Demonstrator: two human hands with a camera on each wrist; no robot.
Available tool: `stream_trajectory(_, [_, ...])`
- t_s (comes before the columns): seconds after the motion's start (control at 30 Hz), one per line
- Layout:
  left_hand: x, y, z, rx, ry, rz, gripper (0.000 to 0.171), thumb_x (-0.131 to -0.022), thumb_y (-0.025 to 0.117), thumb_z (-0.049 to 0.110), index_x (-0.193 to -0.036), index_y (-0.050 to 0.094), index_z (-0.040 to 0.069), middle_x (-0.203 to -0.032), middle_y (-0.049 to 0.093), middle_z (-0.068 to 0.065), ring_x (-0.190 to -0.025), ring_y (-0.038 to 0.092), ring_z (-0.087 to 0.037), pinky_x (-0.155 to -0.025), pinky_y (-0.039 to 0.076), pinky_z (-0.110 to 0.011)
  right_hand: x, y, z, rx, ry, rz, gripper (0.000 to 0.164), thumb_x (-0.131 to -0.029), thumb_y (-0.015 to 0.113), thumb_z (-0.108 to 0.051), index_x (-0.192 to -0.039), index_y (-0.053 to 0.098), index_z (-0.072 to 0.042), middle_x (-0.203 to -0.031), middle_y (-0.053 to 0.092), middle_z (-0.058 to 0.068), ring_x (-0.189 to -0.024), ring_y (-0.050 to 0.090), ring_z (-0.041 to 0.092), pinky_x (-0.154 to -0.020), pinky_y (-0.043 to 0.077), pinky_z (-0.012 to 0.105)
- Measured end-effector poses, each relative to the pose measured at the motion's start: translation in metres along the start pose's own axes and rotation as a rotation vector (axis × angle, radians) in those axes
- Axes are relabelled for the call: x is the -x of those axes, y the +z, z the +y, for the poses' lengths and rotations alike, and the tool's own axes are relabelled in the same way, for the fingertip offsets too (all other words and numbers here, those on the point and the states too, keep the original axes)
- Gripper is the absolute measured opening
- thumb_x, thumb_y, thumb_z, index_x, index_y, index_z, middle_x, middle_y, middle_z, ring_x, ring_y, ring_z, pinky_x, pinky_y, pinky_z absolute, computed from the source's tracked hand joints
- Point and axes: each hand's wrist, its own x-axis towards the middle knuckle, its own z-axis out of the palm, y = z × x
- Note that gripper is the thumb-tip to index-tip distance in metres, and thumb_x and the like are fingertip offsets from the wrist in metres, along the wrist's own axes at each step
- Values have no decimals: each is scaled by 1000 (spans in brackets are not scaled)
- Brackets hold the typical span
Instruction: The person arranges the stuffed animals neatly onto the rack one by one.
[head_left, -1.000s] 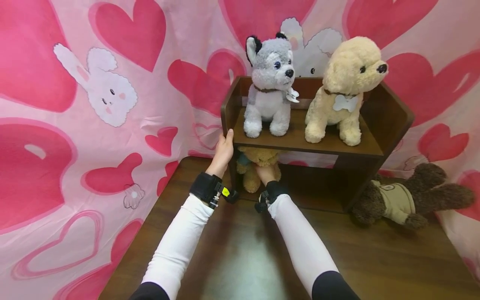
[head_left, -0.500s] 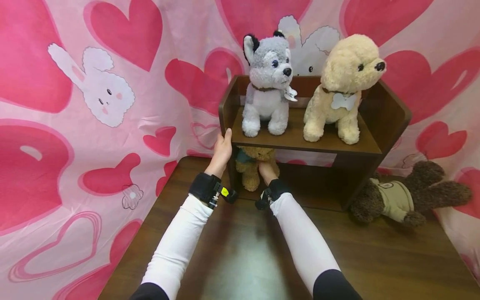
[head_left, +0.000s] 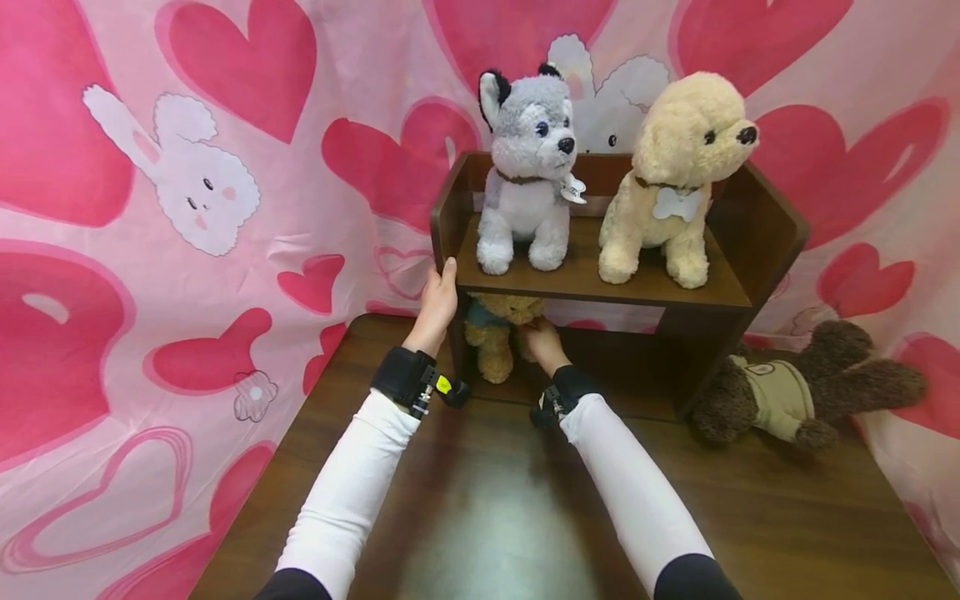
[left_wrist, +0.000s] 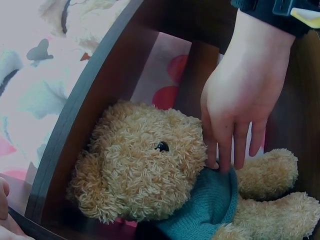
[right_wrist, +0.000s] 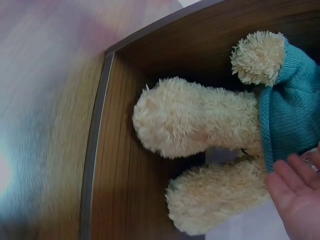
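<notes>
A tan teddy bear (left_wrist: 145, 165) in a teal knit sweater (right_wrist: 295, 105) sits in the lower left of a dark brown two-tier shelf (head_left: 615, 292); in the head view the upper board hides the top of its head. My right hand (head_left: 545, 346) is at the bear's right side, and its straight fingers (left_wrist: 227, 142) touch the sweater. At the shelf's left side panel, my left hand (head_left: 437, 304) holds the front edge with the thumb upright, its other fingers mostly hidden. A grey and white husky plush (head_left: 525, 183) and a cream dog plush (head_left: 675, 183) sit on the upper tier.
A dark brown teddy bear (head_left: 802, 392) in a beige top lies on its side right of the shelf. The shelf stands on a brown wooden table (head_left: 480, 517). A pink heart-patterned cloth (head_left: 217, 250) hangs behind.
My right hand has shifted rightward from the teddy bear's front to its side, uncovering more of its body. The left hand keeps its place on the shelf; the head view has turned slightly right.
</notes>
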Motion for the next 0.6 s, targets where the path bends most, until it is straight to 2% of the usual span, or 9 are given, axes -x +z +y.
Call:
stream_trajectory(0.03, [0, 0, 0, -1, 2, 0, 68, -98, 29, 43, -145, 2, 3, -152, 5, -11, -138, 5, -22, -111, 9, -36, 4, -3, -4, 84, -8, 2, 21, -85, 59, -34, -88, 64, -14, -81, 61, -1, -73, 54, 12, -64, 43, 25])
stream_trajectory(0.07, [0, 1, 0, 0, 4, 0, 67, -98, 29, 42, -145, 2, 3, -152, 5, -11, -138, 5, -22, -111, 9, -36, 8, -8, -9, 126, -5, -34, 25, -87, 57, -34, -93, 65, -11, -87, 63, 3, -79, 56, 17, -68, 45, 29])
stream_trajectory(0.17, [0, 1, -1, 0, 8, -1, 66, -98, 30, 42, -146, 4, 4, -152, 7, -11, -138, 7, -22, -111, 10, -36, 23, -19, -28, 200, -75, -94, 29, -86, 57, -34, -97, 67, -9, -91, 65, 6, -81, 58, 18, -69, 45, 29])
stream_trajectory(0.27, [0, 1, 0, 3, 4, 0, 66, -98, 30, 42, -146, 3, 4, -152, 7, -10, -138, 7, -21, -111, 10, -35, 33, -27, -40, 273, -119, -149, 30, -85, 58, -36, -100, 69, -13, -95, 66, 1, -83, 60, 14, -70, 45, 25])
stream_trajectory(0.3, [0, 1, 0, 4, 4, 1, 66, -98, 30, 42, -146, 3, 4, -152, 7, -10, -138, 7, -21, -111, 10, -35, 36, -27, -43, 308, -141, -133, 29, -84, 60, -37, -97, 70, -13, -91, 67, 0, -79, 60, 13, -66, 45, 23])
stream_trajectory(0.37, [0, 1, 0, 8, 10, 4, 67, -98, 30, 42, -146, 3, 3, -152, 7, -11, -138, 6, -21, -111, 10, -35, 40, -30, -45, 378, -141, -159, 31, -84, 59, -36, -98, 70, -11, -93, 67, 2, -81, 61, 15, -68, 46, 25])
stream_trajectory(0.5, [0, 1, 0, 14, 7, 1, 68, -98, 30, 42, -145, 1, 3, -152, 4, -10, -138, 4, -20, -111, 8, -34, 41, -37, -32, 506, -143, -220, 31, -82, 60, -36, -95, 69, -9, -88, 67, 3, -79, 61, 17, -67, 47, 28])
stream_trajectory(0.53, [0, 0, 0, 14, 6, -1, 68, -98, 30, 42, -145, 1, 3, -152, 3, -10, -138, 3, -20, -111, 8, -34, 41, -40, -30, 527, -132, -263, 33, -83, 59, -36, -97, 69, -8, -90, 67, 4, -81, 62, 18, -70, 48, 30])
stream_trajectory(0.6, [1, 0, -1, 13, 1, -1, 68, -98, 29, 42, -145, 0, 3, -152, 3, -10, -138, 3, -20, -111, 8, -34, 44, -46, -28, 563, -165, -313, 33, -82, 59, -37, -95, 68, -8, -86, 67, 4, -78, 61, 18, -66, 48, 30])
